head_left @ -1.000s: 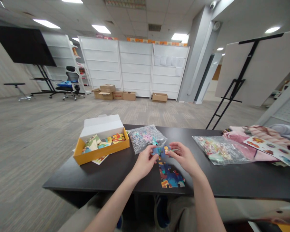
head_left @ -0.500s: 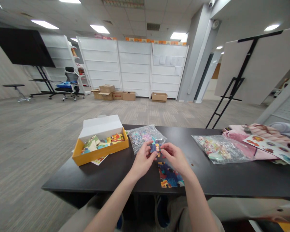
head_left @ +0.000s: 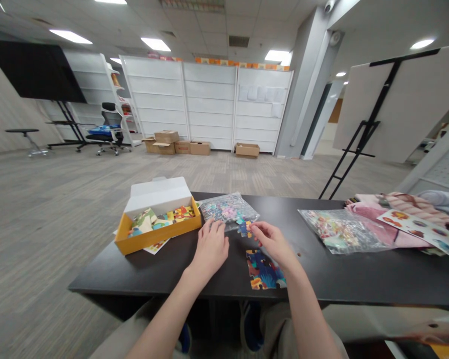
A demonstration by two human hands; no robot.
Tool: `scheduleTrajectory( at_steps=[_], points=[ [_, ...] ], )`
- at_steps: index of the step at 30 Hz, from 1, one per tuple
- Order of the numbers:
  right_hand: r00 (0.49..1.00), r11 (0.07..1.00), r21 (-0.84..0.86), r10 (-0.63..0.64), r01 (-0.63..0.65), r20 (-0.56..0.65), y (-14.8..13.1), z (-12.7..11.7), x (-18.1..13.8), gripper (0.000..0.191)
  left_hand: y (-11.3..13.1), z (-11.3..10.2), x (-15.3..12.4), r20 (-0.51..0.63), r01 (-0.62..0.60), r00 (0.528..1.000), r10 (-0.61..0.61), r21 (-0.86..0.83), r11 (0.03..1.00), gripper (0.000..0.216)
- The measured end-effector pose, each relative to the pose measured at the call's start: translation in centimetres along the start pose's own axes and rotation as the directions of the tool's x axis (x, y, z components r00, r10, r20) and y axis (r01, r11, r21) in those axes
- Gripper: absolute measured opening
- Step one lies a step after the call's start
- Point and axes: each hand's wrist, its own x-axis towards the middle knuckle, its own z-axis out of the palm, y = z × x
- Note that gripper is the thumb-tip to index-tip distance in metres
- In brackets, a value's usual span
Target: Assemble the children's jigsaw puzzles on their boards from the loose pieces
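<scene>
Between the thumb and fingers of my right hand (head_left: 271, 241) is a small blue and orange jigsaw piece (head_left: 246, 229), held just above the table. My left hand (head_left: 213, 245) is apart from it, palm down with its fingers stretched forward, at the near edge of a clear bag of puzzle pieces (head_left: 228, 208). Whether its fingertips touch the bag I cannot tell. A joined section of jigsaw (head_left: 265, 271), dark blue with red and orange, lies on the table close to me, partly covered by my right wrist.
An open yellow box (head_left: 159, 236) with puzzle pieces stands left on the black table (head_left: 164, 274), a printed sheet (head_left: 156, 247) partly under it. To the right lie another clear bag of pieces (head_left: 336, 231), pink cloth (head_left: 372, 217) and a sticker sheet (head_left: 422, 232).
My left hand has let go of the jigsaw piece and moved left, over to the bag's near edge. The right hand keeps the piece in nearly the same place.
</scene>
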Motion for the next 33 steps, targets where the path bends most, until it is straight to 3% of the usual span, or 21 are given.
scheduleTrajectory(
  at_steps=[6,12,15,19,21,25,28,30,33],
  points=[
    [0.988,0.996,0.07,0.038,-0.049,0.146,-0.9,2.9,0.8,0.048,-0.7,0.9,-0.1,-0.038,-0.017,0.999,0.013,-0.096,0.995,0.061],
    [0.995,0.954,0.297,0.011,-0.04,0.099,-0.5,4.4,2.1,0.076,-0.7,0.6,-0.2,0.0,-0.042,0.999,0.042,-0.094,0.995,0.062],
    [0.996,0.941,0.338,-0.013,-0.016,0.085,-0.4,3.8,1.9,0.077,-0.4,0.4,-0.1,0.018,-0.054,0.998,0.055,-0.06,0.997,0.058],
    [0.991,0.989,0.139,-0.059,0.042,0.119,-1.1,1.4,0.6,0.049,0.3,-0.2,0.1,-0.019,-0.087,0.996,0.086,-0.063,0.994,0.043],
    [0.994,0.995,-0.034,-0.087,0.09,0.066,-1.3,-0.5,-0.2,0.034,0.8,-0.6,0.2,-0.023,-0.111,0.994,0.109,-0.101,0.989,0.032],
    [0.995,0.946,-0.319,-0.079,0.056,-0.06,-0.9,-4.3,-1.4,0.028,2.0,-1.2,0.0,0.169,-0.206,0.952,0.257,-0.267,0.941,0.02],
    [0.998,0.892,-0.453,-0.027,0.002,-0.05,-0.1,-6.0,-2.2,0.024,2.7,-1.1,-0.4,0.289,-0.23,0.896,0.338,-0.349,0.908,0.04],
    [1.0,0.875,-0.484,0.022,-0.012,0.015,0.3,-6.3,-2.6,0.021,3.1,-0.8,-0.6,0.315,-0.222,0.889,0.332,-0.338,0.915,0.059],
    [0.989,0.87,-0.493,0.084,-0.013,0.123,0.5,-6.1,-3.0,0.026,3.4,-0.4,-0.5,0.343,-0.186,0.893,0.291,-0.307,0.933,0.056]
  ],
)
